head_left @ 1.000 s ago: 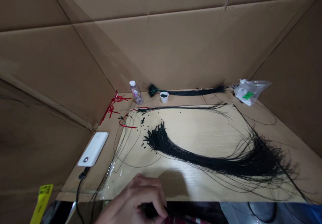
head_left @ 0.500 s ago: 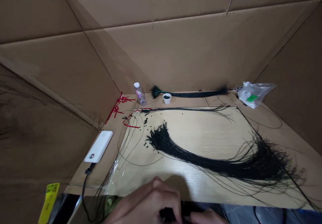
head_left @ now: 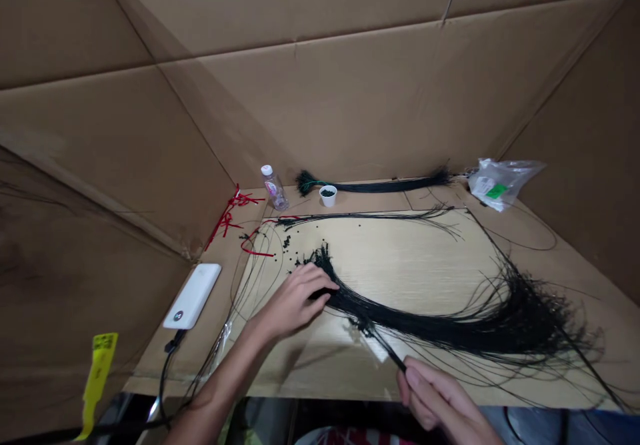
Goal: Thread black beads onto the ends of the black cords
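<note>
A large fan of thin black strands (head_left: 450, 321) with small beaded tips curves across a pale wood-grain board (head_left: 410, 265). My left hand (head_left: 295, 298) is shut on the beaded end of this bundle. My right hand (head_left: 435, 391) is at the board's near edge, gripping a thin sheaf of black strands (head_left: 385, 348) that runs up into the main bundle. Loose black beads (head_left: 287, 241) lie scattered to the left of my left hand. A thinner strand bundle (head_left: 360, 216) lies along the board's far side.
Cardboard walls (head_left: 350, 98) surround the work surface. Along the back stand a plastic bottle (head_left: 274, 188), a white cup of beads (head_left: 328, 195), a tied black bundle (head_left: 380, 183) and a plastic bag (head_left: 500, 183). Red ties (head_left: 233, 215) lie back left; a white power bank (head_left: 192, 296) lies left.
Both hands have moved from the near edge onto the board. My left hand now grips the bundle's beaded end, and my right hand holds a sheaf of strands drawn toward the near edge.
</note>
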Action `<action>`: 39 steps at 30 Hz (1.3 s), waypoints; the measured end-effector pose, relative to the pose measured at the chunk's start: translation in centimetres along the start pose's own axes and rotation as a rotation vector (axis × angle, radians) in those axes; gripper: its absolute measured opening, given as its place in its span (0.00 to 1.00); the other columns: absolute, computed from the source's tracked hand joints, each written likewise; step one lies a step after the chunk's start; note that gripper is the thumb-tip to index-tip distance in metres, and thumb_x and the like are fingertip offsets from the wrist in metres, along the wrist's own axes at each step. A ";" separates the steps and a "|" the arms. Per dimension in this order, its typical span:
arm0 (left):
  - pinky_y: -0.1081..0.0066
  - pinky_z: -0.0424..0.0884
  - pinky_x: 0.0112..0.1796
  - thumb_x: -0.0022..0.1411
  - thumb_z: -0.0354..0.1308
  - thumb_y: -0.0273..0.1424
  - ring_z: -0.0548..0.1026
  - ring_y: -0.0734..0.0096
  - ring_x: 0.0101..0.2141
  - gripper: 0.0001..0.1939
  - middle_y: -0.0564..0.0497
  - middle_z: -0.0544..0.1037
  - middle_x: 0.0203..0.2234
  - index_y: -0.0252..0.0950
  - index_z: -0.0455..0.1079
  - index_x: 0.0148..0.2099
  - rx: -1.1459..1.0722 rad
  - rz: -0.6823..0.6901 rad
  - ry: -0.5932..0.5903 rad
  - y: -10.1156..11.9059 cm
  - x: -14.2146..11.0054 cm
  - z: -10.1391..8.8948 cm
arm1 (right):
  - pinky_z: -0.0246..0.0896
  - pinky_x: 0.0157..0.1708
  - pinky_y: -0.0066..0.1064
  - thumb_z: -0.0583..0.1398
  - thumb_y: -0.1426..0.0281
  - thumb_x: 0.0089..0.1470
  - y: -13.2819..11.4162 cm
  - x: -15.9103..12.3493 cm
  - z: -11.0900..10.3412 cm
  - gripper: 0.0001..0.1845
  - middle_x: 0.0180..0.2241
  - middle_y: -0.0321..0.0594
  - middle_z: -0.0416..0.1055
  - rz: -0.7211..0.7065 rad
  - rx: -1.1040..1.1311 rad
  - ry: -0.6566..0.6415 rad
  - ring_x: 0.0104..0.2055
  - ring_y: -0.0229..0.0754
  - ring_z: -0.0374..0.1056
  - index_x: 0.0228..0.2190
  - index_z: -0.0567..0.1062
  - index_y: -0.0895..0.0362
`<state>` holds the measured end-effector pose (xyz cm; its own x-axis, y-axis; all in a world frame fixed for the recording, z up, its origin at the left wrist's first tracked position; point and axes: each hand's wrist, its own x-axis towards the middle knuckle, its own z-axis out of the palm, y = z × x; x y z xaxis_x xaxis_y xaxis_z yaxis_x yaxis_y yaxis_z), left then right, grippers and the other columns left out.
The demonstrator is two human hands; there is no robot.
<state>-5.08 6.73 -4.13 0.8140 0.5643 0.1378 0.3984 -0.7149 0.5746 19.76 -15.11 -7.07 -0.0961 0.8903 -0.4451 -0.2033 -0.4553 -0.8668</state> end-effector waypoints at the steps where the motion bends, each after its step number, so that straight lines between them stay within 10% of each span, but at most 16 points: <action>1: 0.59 0.71 0.55 0.77 0.60 0.25 0.78 0.57 0.52 0.11 0.45 0.84 0.50 0.39 0.80 0.56 0.127 0.047 -0.033 -0.8 0.7 0.3 | 0.45 0.32 0.36 0.62 0.28 0.59 -0.4 0.2 -0.1 0.40 0.24 0.29 0.52 -0.019 0.045 0.018 0.30 0.42 0.48 0.30 0.78 0.54; 11: 0.58 0.65 0.52 0.80 0.57 0.26 0.76 0.58 0.45 0.10 0.47 0.83 0.40 0.36 0.79 0.45 0.350 0.193 -0.063 -3.3 2.4 0.8 | 0.40 0.30 0.33 0.62 0.37 0.67 -2.5 2.4 -0.4 0.33 0.24 0.26 0.49 -0.153 0.112 0.098 0.28 0.40 0.42 0.33 0.76 0.55; 21: 0.60 0.67 0.53 0.78 0.58 0.28 0.77 0.61 0.43 0.06 0.50 0.83 0.38 0.39 0.76 0.48 0.153 0.170 0.028 2.9 0.1 -3.2 | 0.58 0.50 0.40 0.48 0.53 0.81 -6.3 8.1 2.2 0.24 0.41 0.43 0.71 -0.632 -0.579 0.145 0.47 0.51 0.68 0.38 0.73 0.52; 26: 0.59 0.67 0.53 0.77 0.58 0.27 0.76 0.60 0.45 0.06 0.49 0.82 0.40 0.40 0.77 0.48 0.147 0.130 0.040 3.9 -1.8 -4.2 | 0.60 0.38 0.33 0.48 0.50 0.81 -5.6 8.9 3.6 0.27 0.30 0.33 0.70 -0.420 -0.454 -0.161 0.34 0.43 0.67 0.34 0.69 0.52; 31: 0.53 0.67 0.59 0.70 0.67 0.31 0.75 0.52 0.56 0.09 0.44 0.82 0.52 0.40 0.76 0.52 0.096 0.134 0.117 5.1 -2.2 -3.5 | 0.57 0.41 0.31 0.49 0.51 0.82 -5.4 7.8 4.2 0.27 0.33 0.32 0.69 -0.422 -0.462 -0.185 0.38 0.42 0.65 0.34 0.71 0.53; 39: 0.66 0.70 0.45 0.71 0.67 0.24 0.79 0.70 0.33 0.05 0.53 0.83 0.31 0.37 0.77 0.40 -0.251 0.214 0.051 5.6 -1.2 -1.5 | 0.55 0.42 0.33 0.50 0.51 0.81 -6.6 5.7 3.7 0.27 0.33 0.32 0.66 -0.402 -0.460 -0.263 0.38 0.43 0.63 0.33 0.72 0.53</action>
<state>-4.53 2.67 0.14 0.8435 0.4366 0.3130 0.0992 -0.6992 0.7080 17.00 -7.00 -3.02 -0.3463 0.9369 -0.0479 0.1583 0.0080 -0.9874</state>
